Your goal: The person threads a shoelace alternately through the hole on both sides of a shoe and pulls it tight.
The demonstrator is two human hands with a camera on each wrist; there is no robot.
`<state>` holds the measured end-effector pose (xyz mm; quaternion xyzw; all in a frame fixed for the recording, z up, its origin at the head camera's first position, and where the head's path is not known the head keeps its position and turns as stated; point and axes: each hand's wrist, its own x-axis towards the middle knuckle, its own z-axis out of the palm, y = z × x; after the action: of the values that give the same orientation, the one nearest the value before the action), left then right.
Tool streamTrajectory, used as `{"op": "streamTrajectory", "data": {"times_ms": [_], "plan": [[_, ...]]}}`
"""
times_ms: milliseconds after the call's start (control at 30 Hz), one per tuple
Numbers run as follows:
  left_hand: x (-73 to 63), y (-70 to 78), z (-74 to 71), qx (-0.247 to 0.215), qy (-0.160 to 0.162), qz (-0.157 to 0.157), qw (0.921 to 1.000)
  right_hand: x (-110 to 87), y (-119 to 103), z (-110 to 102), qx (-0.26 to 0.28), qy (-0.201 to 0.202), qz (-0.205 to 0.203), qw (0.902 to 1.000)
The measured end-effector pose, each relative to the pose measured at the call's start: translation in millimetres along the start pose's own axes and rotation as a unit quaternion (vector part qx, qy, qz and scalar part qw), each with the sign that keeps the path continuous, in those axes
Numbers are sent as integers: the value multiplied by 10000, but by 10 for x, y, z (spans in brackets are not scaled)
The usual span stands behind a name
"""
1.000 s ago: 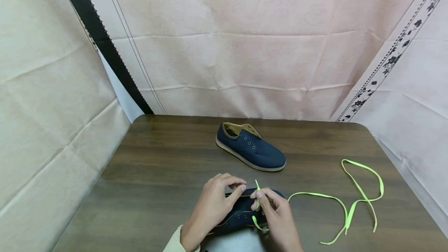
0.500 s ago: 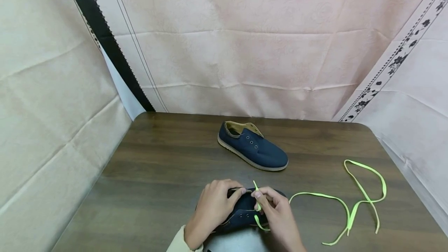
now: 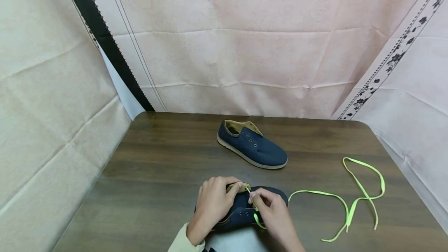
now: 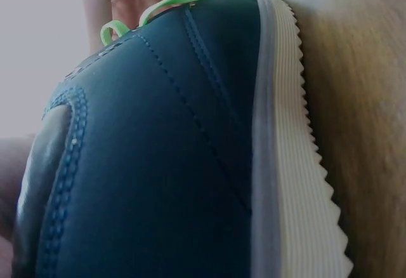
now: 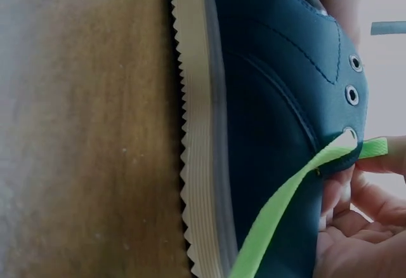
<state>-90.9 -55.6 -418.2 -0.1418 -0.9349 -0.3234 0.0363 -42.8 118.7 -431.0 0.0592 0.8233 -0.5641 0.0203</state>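
Observation:
A navy shoe point(image 3: 235, 221) with a pale ridged sole lies sideways at the near side of the table, partly covered by both hands. My left hand point(image 3: 214, 202) pinches its far eyelet flap, where the tan lining shows. With thumb and fingers, my right hand point(image 3: 274, 210) pinches a bright green shoelace point(image 3: 248, 189), its tip held at that flap. In the right wrist view the lace point(image 5: 279, 202) runs through one metal eyelet of the near flap, beside two unlaced eyelets point(image 5: 353, 95). Whether the tip has entered a far eyelet is hidden.
A second navy shoe point(image 3: 252, 145), unlaced, stands behind the hands. Another stretch of green lace point(image 3: 350, 213) lies looped on the table's right side. The brown wooden table point(image 3: 147, 166) ends at patterned cloth hangings point(image 3: 245, 57).
The lace tip has tipped from upright toward the far flap as the right hand turned slightly left. The left hand has taken hold of that flap and lifted it, exposing tan lining.

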Motion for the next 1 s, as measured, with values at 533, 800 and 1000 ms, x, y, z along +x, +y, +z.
{"op": "streamTrajectory", "data": {"times_ms": [533, 800, 1000], "plan": [[-6, 19, 35, -157, -72, 88, 9998, 34, -2, -22, -472, 112, -107, 9988], [44, -2, -5, -691, -511, 58, 9963, 88, 18, 4, -649, 151, -153, 9977], [151, -114, -197, -1659, -1439, -4, 9756, 98, 31, 75, -604, 124, -382, 9974]]}}
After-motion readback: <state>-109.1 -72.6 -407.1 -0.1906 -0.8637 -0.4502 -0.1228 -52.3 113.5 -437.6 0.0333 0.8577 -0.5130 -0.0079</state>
